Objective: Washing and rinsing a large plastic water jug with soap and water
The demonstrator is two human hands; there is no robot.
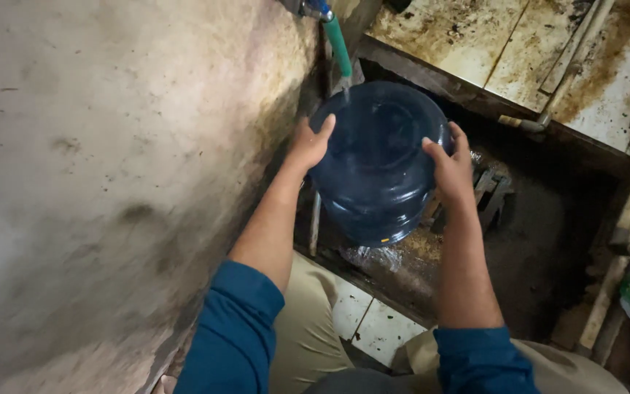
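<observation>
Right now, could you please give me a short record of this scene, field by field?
Left hand: left hand flat on the side of the blue water jug
Right hand: right hand gripping the jug's other side
Jug: held up between both hands, under the green hose
Water: thin stream falling from the hose onto the jug
Left of jug: stained wall
Below: dark wet pit

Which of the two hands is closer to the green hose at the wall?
The left hand, pressed on the big blue water jug on its wall side, just below the green hose. The right hand grips the jug's far side.
</observation>
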